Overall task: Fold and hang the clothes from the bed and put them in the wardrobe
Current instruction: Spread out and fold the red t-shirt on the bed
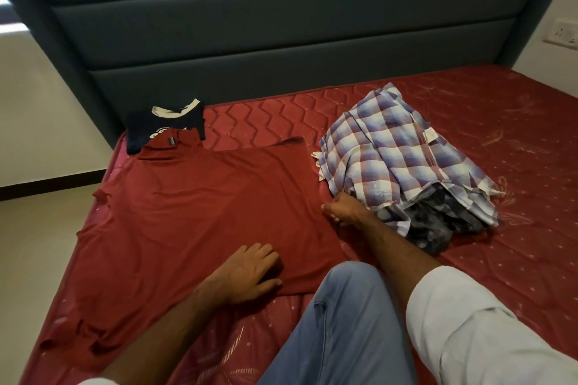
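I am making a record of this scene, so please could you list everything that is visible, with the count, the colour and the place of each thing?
red T-shirt: one, dark red, spread flat on the near left of the mattress
navy T-shirt: one, navy with cream collar, folded, partly under the red T-shirt's neck
checked shirt: one, blue, white and red, heaped right of the red T-shirt
dark patterned garment: one, grey-black, under the checked shirt
mattress: one, red, quilted
headboard: one, grey-blue, padded, behind
wall socket: one, white, right wall
left hand: flat on the red T-shirt's hem
right hand: pinches the red T-shirt's right edge
knee: blue jeans, on the mattress
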### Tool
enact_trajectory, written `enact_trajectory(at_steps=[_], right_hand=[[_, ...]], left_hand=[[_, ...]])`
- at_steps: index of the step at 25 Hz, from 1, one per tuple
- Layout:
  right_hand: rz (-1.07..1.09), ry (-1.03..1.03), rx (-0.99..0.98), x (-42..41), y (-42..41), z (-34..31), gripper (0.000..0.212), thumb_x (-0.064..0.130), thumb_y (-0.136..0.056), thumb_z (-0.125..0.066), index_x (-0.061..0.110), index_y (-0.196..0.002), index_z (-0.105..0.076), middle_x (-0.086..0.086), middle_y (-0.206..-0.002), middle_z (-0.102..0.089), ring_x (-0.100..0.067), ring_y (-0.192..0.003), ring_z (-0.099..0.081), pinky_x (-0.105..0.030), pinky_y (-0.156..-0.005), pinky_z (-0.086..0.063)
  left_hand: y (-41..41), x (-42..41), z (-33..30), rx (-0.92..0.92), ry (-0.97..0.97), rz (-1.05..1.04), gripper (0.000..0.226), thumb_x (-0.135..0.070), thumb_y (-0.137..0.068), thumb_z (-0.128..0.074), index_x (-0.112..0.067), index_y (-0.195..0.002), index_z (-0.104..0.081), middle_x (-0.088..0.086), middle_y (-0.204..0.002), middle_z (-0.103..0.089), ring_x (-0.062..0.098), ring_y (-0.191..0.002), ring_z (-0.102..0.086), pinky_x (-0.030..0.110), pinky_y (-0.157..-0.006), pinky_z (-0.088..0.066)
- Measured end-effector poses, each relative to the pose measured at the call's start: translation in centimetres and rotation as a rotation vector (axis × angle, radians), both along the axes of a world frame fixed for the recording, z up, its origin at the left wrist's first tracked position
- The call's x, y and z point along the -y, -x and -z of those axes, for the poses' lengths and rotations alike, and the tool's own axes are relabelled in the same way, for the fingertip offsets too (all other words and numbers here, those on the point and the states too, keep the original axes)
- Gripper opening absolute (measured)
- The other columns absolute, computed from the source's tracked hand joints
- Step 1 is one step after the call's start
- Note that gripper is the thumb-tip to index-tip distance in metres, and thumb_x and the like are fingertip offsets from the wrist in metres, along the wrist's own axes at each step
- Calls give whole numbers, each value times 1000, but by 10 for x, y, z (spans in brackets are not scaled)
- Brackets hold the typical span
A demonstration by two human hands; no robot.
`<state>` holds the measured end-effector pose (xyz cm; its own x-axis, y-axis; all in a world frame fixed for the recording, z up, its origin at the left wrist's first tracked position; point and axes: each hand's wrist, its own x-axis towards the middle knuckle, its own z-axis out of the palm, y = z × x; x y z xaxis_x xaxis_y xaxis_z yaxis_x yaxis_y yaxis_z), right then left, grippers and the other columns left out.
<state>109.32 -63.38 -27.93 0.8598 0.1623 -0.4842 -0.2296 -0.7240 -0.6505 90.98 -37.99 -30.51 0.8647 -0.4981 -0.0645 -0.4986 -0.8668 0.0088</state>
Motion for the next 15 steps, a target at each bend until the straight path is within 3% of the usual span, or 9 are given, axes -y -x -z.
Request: enact_trajectory(at_steps=[2,4,5,6,8,9,11,13,15], right_hand=[[-22,-28,101,-13,-15,4,36,36,-96,-64,12,-123,-58,-3,-110,-66,-20,-93,-67,-31,-78,-57],[21,-156,126,-28,-35,9,43,32,-94,-66,14,-131,-54,0,-109,-66,-18,-89,-68,-23,-64,-53],[44,-219,143,-38,-48,13,49,36,-91,-68,14,-133,-54,-1,-111,-68,-19,-92,-69,-25,-67,-57],[66,-239,158,-48,-63,17,62,44,-84,-71,16,-137,-53,-2,-118,-69,-23,-102,-70,-31,-79,-59],[67,-183,229,-62,-102,39,91,63,-66,-68,15,-141,-49,-5,-130,-66,-27,-115,-65,-41,-100,-54],[63,-159,246,-67,-116,43,94,65,-64,-68,13,-140,-48,-5,-130,-65,-25,-116,-64,-40,-103,-51],[77,-167,262,-72,-140,44,73,40,-80,-78,7,-137,-48,-1,-125,-59,-18,-111,-58,-29,-103,-45],[116,-182,324,-71,-160,49,51,12,-87,-73,9,-132,-49,-6,-123,-58,-21,-109,-55,-32,-105,-44],[199,-167,445,-72,-170,56,42,18,-85,-62,16,-126,-51,-8,-125,-62,-28,-116,-58,-44,-109,-45]], left_hand=[[-27,6,2,45,-10,-61,46,-52,-94,-36,-24,-128,-50,-2,-134,-51,21,-118,-53,40,-92,-47],[-60,6,6,-9,10,-173,63,-55,-91,-28,-26,-145,-42,-1,-155,-38,24,-141,-38,45,-110,-37],[-77,5,10,-39,18,-230,70,-59,-91,-23,-27,-152,-35,-1,-161,-31,24,-148,-29,48,-117,-30],[-93,5,16,-51,28,-266,73,-62,-91,-20,-27,-155,-31,-1,-164,-26,25,-152,-23,50,-120,-25],[-124,7,25,-23,53,-292,74,-65,-95,-18,-27,-157,-29,0,-166,-24,26,-154,-19,56,-121,-22],[-140,7,28,-5,60,-297,73,-66,-96,-19,-27,-157,-29,0,-166,-25,27,-154,-19,59,-120,-24],[-172,5,32,14,60,-294,74,-69,-96,-20,-30,-158,-28,0,-166,-24,30,-154,-18,63,-118,-23],[-193,1,36,37,31,-277,74,-72,-96,-20,-33,-160,-22,0,-168,-20,31,-155,-15,65,-118,-20],[-198,0,43,75,22,-247,74,-72,-96,-21,-36,-161,-18,-1,-168,-20,31,-155,-15,67,-117,-20]])
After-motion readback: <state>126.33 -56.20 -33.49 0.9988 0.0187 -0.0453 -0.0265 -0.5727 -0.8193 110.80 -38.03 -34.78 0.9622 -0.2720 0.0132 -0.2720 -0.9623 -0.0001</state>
